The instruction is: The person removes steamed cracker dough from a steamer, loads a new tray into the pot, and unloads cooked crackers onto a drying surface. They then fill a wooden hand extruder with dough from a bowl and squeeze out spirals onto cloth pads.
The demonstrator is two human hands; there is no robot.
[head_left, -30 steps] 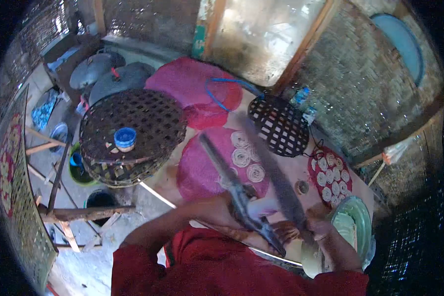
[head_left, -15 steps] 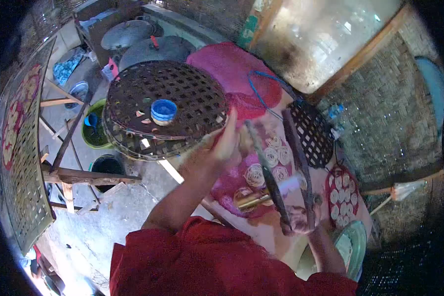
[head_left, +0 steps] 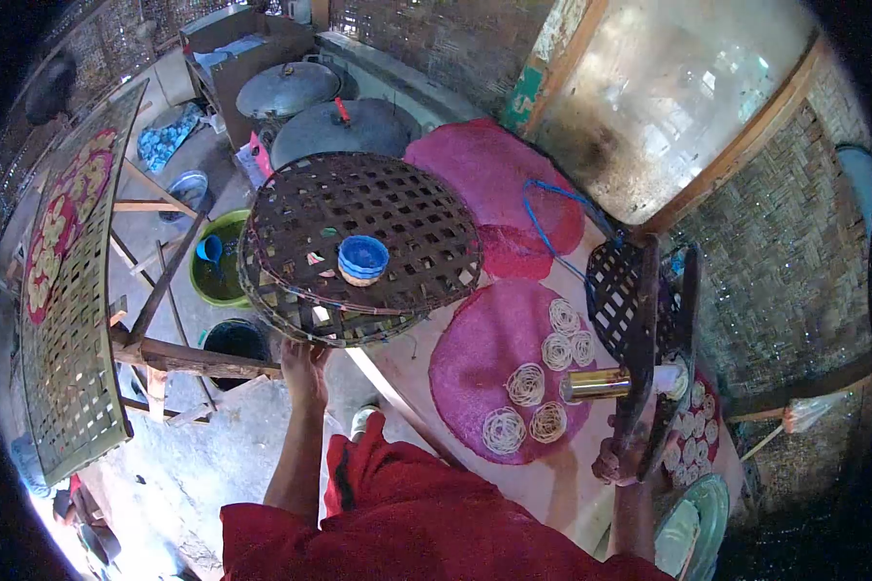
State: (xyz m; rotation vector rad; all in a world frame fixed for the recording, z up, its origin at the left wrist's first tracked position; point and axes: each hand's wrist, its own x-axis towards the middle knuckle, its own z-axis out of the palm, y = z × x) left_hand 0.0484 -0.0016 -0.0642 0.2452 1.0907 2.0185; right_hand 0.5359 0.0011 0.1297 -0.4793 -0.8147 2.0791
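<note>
My right hand (head_left: 622,459) grips the lower end of two dark wooden bars of a hand press (head_left: 639,358), at the table's right side. A shiny gold-coloured cylinder (head_left: 599,384) sticks out leftward from the bars, and a pale end shows on their other side. My left hand (head_left: 305,376) is at the near rim of the stacked woven trays (head_left: 417,208), fingers apart, tips partly hidden under the edge. A blue cup (head_left: 363,256) stands on the top tray. Several pale noodle coils (head_left: 526,384) lie on a round pink mesh sheet (head_left: 465,378) left of the press.
More coils (head_left: 693,426) lie at the table's right, near a green basin (head_left: 717,513). A tilted woven tray (head_left: 68,358) rests on a wooden frame (head_left: 199,359) at left. Behind are large lidded pots (head_left: 344,134). A green tub (head_left: 225,281) stands on the floor.
My left hand has dropped from beside the trays' right edge to their near rim. My right hand has moved the press right, off the middle of the mesh sheet. The view has shifted.
</note>
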